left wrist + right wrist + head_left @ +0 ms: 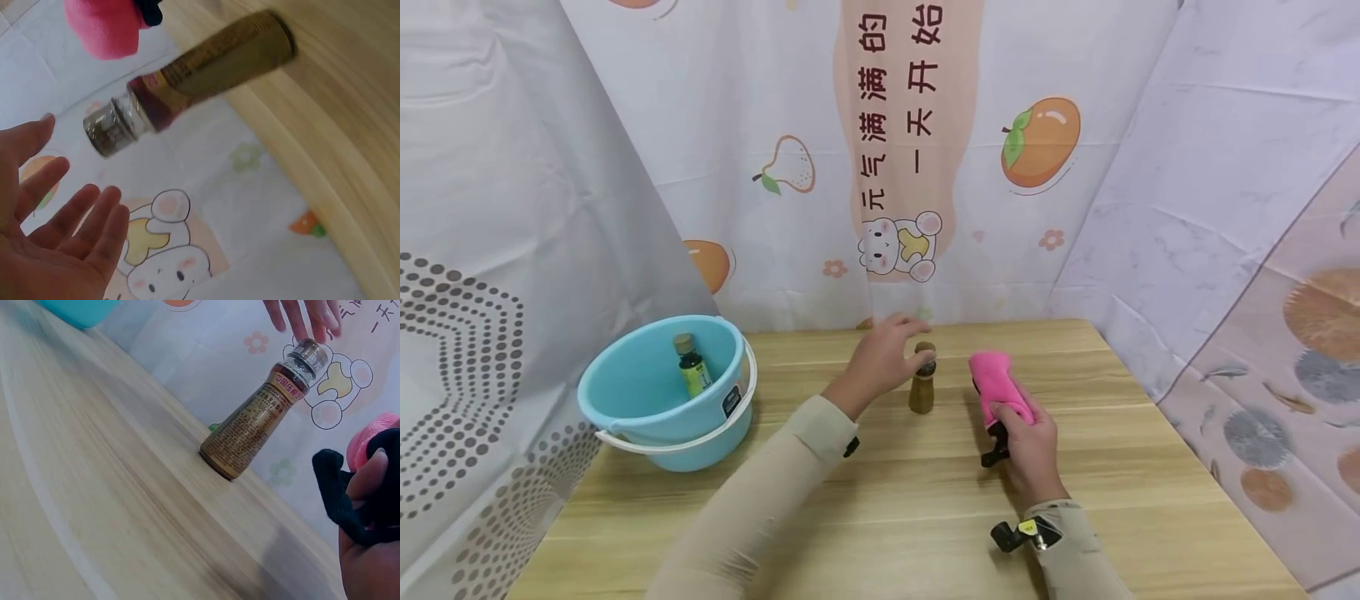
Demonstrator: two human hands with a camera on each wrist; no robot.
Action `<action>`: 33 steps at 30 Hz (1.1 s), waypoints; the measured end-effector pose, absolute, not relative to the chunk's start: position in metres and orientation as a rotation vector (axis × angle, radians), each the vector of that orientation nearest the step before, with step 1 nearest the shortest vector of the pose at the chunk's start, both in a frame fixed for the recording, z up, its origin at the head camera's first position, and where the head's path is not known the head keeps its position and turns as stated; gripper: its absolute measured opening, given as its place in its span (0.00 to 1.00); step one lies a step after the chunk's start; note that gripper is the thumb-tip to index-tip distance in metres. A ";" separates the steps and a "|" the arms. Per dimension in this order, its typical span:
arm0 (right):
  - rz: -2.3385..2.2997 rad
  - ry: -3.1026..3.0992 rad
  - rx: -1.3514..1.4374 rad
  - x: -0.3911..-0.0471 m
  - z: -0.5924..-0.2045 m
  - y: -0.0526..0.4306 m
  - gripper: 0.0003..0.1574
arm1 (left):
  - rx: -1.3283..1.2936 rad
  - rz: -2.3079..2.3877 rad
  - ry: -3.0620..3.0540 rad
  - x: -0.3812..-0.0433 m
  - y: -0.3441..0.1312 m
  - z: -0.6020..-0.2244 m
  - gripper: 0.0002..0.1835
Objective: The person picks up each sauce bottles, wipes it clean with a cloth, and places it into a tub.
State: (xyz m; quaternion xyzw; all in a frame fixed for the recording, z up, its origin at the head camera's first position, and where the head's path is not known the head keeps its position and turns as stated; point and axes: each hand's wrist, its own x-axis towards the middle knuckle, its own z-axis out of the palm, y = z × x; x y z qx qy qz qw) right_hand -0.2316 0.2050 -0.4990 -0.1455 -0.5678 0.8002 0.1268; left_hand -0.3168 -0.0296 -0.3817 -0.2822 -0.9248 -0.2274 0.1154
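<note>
A seasoning bottle (922, 396) with a brown label and a capped neck stands upright on the table. My left hand (887, 354) reaches beside its top, fingers spread and holding nothing. In the left wrist view those fingers (94, 231) are loosely extended, with a gap between them and the cap (109, 129). To the right of the bottle, my right hand (1032, 442) grips a pink and black plush item (996, 379). From the right wrist view, its black curved part (331, 487) hangs out past my thumb (369, 475).
A light-blue bucket (625, 383) with a white handle (700, 440) stands at the table's left. Inside leans a small dark bottle (694, 371) with a green-yellow label. A printed curtain (760, 83) hangs behind the wooden table (865, 533).
</note>
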 end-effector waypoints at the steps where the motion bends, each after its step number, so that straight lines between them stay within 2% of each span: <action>1: 2.331 -1.653 -0.420 -0.232 -0.499 0.205 0.37 | -0.827 -0.672 -2.714 -0.317 -0.027 -0.383 0.23; 8: 2.330 -1.678 -0.409 -0.232 -0.500 0.204 0.36 | -0.829 -0.657 -2.715 -0.321 -0.020 -0.392 0.14; 15: 2.322 -1.709 -0.369 -0.232 -0.500 0.204 0.36 | -0.864 -0.840 -2.632 -0.325 -0.019 -0.402 0.04; 23: 2.325 -1.785 -0.394 -0.228 -0.501 0.204 0.37 | -0.812 -0.957 -2.635 -0.318 -0.032 -0.407 0.04; 33: 2.310 -1.866 -0.334 -0.225 -0.493 0.198 0.40 | -0.876 -0.982 -2.596 -0.288 -0.057 -0.406 0.03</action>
